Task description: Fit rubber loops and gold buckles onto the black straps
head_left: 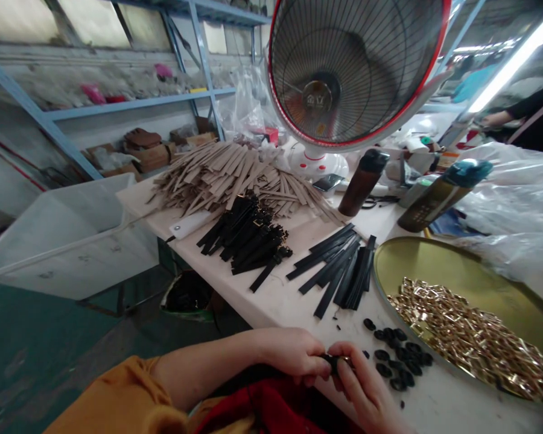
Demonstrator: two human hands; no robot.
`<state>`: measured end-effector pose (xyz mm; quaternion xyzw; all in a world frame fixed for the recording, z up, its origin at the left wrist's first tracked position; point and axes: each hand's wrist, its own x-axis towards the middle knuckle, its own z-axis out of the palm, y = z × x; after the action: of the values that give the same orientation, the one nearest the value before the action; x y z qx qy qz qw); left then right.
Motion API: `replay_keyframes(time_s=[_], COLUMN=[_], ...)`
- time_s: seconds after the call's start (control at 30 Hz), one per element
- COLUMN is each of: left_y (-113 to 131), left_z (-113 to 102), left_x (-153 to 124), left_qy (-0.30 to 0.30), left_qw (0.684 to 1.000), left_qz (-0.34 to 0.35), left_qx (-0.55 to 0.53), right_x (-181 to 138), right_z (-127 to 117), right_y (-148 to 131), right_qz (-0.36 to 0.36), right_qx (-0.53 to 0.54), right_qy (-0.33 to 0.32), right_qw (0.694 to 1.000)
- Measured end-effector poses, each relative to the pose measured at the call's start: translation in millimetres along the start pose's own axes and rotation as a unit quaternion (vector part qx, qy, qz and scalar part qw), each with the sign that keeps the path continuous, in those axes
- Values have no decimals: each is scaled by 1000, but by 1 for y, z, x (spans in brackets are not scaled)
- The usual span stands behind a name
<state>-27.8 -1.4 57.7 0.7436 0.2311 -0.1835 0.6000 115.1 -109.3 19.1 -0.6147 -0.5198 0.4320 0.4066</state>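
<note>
both hands meet at the table's near edge, the left hand (294, 352) and right hand (364, 386) pinching a small black strap piece (333, 361) between their fingertips, beside scattered black loops (400, 358) and a tray (457, 271) of gold buckles (470, 337)

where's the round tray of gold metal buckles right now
Head view, right side of the white table: the round olive-green metal tray holding the gold buckles lies right of the flat black straps, beyond the small black oval loops beside the right hand.
</note>
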Motion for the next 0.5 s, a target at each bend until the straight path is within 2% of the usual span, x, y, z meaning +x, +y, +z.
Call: replay_keyframes(time_s=[0.07,0.17,0.27,0.33,0.37,0.43,0.5], left_y=[-3,-11,-21,-29,-34,-43,-52], left_z=[1,-4,-25,-42,-50,-63,-69], left_x=[5,12,13,11,10,9,9], left_qy=[47,188,369,478,514,529,494], left_qw=[999,972,904,837,803,759,753], left_qz=[0,9,9,-20,-42,-75,-83], left_qx=[25,137,218,264,298,373,427], right_x=[8,18,20,17,14,7,1], right_z=[0,-1,-3,-4,-3,-1,2], right_y=[4,14,22,27,30,36,42], right_qz=[-7,-1,0,3,2,-7,-20], right_qx=[-23,-21,-18,-39,-49,-63,-62], right_qy=[-9,35,122,143,142,122,102], right_qw=[1000,999,992,989,989,991,993])
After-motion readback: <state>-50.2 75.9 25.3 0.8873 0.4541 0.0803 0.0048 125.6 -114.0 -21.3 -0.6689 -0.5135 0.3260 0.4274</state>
